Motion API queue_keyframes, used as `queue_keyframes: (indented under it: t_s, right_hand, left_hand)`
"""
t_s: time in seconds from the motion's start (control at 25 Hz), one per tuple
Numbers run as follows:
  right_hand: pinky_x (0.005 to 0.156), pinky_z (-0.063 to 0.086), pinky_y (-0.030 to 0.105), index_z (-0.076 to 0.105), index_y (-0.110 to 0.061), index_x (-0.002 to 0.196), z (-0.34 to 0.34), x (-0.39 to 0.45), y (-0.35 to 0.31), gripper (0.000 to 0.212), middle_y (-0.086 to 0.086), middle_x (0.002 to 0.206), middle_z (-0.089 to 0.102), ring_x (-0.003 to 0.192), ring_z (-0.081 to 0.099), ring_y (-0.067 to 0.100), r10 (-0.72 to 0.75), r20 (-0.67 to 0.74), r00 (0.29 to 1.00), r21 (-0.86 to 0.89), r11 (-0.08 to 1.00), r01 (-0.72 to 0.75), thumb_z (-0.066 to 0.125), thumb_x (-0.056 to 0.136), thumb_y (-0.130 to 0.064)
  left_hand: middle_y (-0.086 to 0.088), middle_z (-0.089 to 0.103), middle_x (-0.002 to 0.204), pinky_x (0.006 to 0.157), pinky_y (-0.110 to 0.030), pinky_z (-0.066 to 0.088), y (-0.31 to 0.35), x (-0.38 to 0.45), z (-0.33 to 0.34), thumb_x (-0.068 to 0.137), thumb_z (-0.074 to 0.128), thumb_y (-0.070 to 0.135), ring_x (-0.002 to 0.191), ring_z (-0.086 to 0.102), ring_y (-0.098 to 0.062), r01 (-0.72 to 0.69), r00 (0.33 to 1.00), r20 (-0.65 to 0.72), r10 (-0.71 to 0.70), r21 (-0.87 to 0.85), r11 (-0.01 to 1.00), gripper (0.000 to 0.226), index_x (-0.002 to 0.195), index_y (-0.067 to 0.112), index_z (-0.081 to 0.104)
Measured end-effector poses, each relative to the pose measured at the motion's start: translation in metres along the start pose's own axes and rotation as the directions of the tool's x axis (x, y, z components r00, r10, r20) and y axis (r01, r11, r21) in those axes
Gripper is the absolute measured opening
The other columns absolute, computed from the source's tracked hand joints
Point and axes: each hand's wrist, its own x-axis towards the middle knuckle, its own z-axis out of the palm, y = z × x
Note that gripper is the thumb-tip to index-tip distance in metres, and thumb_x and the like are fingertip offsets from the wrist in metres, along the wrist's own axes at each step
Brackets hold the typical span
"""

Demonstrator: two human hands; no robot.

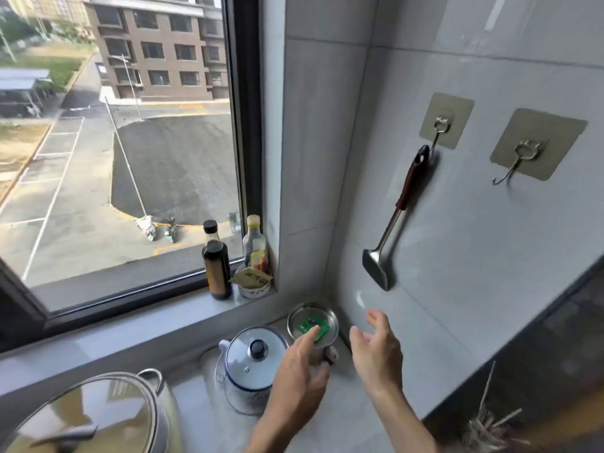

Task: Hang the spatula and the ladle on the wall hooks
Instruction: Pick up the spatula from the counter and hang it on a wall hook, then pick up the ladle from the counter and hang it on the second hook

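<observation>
A steel spatula (397, 213) with a dark red handle hangs from the left wall hook (442, 125) on the grey tiled wall, blade down. The right wall hook (526, 156) beside it is bare. No ladle is in view. My left hand (302, 364) and my right hand (377, 349) are low over the counter below the spatula, both open with fingers apart and holding nothing. The left index finger points toward a small steel bowl (330, 313).
A white lidded pot (253, 361) stands left of my hands, a large pot with a glass lid (98, 416) at the lower left. Sauce bottles (217, 259) and a cup sit on the windowsill. A bundle of sticks (487, 426) is at the lower right.
</observation>
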Motion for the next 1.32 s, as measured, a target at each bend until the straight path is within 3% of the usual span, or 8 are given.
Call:
queue_keyframes:
  t_s: [0.08, 0.16, 0.32, 0.44, 0.56, 0.72, 1.04, 1.32]
  right_hand:
    - [0.091, 0.049, 0.035, 0.054, -0.013, 0.131, 0.028, -0.068, 0.029, 0.043, 0.007, 0.138, 0.064, 0.109, 0.069, 0.028, 0.044, 0.158, 0.987, -0.033, 0.999, -0.039, 0.062, 0.089, -0.012]
    - [0.090, 0.049, 0.035, 0.053, -0.014, 0.132, 0.081, -0.167, 0.054, 0.044, 0.006, 0.138, 0.063, 0.110, 0.068, 0.028, 0.104, 0.390, 0.915, -0.185, 0.982, -0.033, 0.060, 0.089, -0.012]
    - [0.093, 0.050, 0.035, 0.055, -0.019, 0.130, 0.129, -0.268, 0.083, 0.043, 0.003, 0.136, 0.064, 0.115, 0.065, 0.026, 0.090, 0.616, 0.782, -0.274, 0.956, 0.106, 0.056, 0.088, -0.015]
    - [0.090, 0.053, 0.037, 0.062, -0.023, 0.122, 0.175, -0.360, 0.086, 0.035, 0.002, 0.125, 0.070, 0.109, 0.067, 0.025, 0.047, 0.813, 0.580, -0.280, 0.905, 0.320, 0.054, 0.088, -0.019]
    - [0.081, 0.054, 0.040, 0.063, -0.021, 0.116, 0.213, -0.421, 0.079, 0.033, 0.004, 0.115, 0.072, 0.106, 0.066, 0.029, -0.113, 0.908, 0.403, -0.146, 0.817, 0.557, 0.050, 0.086, -0.014]
    - [0.086, 0.051, 0.044, 0.054, -0.015, 0.120, 0.262, -0.477, 0.066, 0.033, 0.006, 0.123, 0.063, 0.113, 0.059, 0.031, -0.167, 0.971, 0.172, -0.044, 0.579, 0.814, 0.044, 0.088, -0.011]
    - [0.077, 0.051, 0.043, 0.061, -0.008, 0.105, 0.285, -0.500, 0.055, 0.024, 0.016, 0.110, 0.070, 0.102, 0.065, 0.038, 0.023, 0.973, 0.231, -0.222, 0.375, 0.900, 0.045, 0.088, -0.001]
    - [0.054, 0.036, 0.032, 0.066, -0.023, 0.096, 0.239, -0.462, 0.042, 0.012, 0.006, 0.097, 0.074, 0.092, 0.065, 0.030, 0.071, 0.956, 0.284, -0.267, 0.611, 0.746, 0.055, 0.093, -0.028]
  left_hand:
    - [0.020, 0.050, 0.136, 0.100, -0.004, 0.024, -0.042, -0.070, -0.009, 0.078, 0.061, 0.014, 0.128, 0.044, -0.001, 0.099, 0.995, 0.015, -0.098, -0.056, 0.994, 0.066, 0.133, 0.044, 0.039]
    - [0.009, 0.046, 0.145, 0.106, -0.010, 0.023, -0.105, -0.178, -0.033, 0.082, 0.060, 0.015, 0.134, 0.039, -0.007, 0.382, 0.924, 0.005, -0.382, -0.026, 0.924, 0.066, 0.141, 0.031, 0.037]
    - [-0.006, 0.045, 0.147, 0.112, -0.027, 0.029, -0.173, -0.287, -0.068, 0.083, 0.058, 0.005, 0.136, 0.041, -0.020, 0.612, 0.791, -0.017, -0.612, -0.013, 0.791, 0.062, 0.141, 0.012, 0.040]
    - [-0.006, 0.057, 0.133, 0.100, -0.025, 0.037, -0.216, -0.378, -0.107, 0.081, 0.058, 0.004, 0.124, 0.052, -0.025, 0.726, 0.683, -0.103, -0.723, -0.016, 0.688, 0.052, 0.132, 0.013, 0.051]
    - [-0.005, 0.058, 0.135, 0.107, -0.026, 0.033, -0.240, -0.428, -0.133, 0.082, 0.059, 0.003, 0.125, 0.052, -0.022, 0.767, 0.627, -0.146, -0.765, -0.053, 0.639, 0.048, 0.129, 0.012, 0.055]
    - [-0.001, 0.053, 0.140, 0.111, -0.028, 0.034, -0.265, -0.466, -0.163, 0.085, 0.057, 0.009, 0.128, 0.048, -0.017, 0.791, 0.602, -0.113, -0.791, -0.055, 0.610, 0.050, 0.134, 0.015, 0.050]
    - [0.000, 0.066, 0.122, 0.099, -0.025, 0.043, -0.288, -0.500, -0.197, 0.084, 0.059, 0.018, 0.113, 0.059, -0.017, 0.754, 0.656, 0.034, -0.754, 0.020, 0.656, 0.035, 0.119, 0.019, 0.062]
    - [0.017, 0.069, 0.110, 0.091, -0.019, 0.048, -0.282, -0.502, -0.199, 0.085, 0.056, 0.020, 0.096, 0.063, 0.001, 0.676, 0.736, 0.082, -0.672, -0.030, 0.736, 0.030, 0.113, 0.029, 0.065]
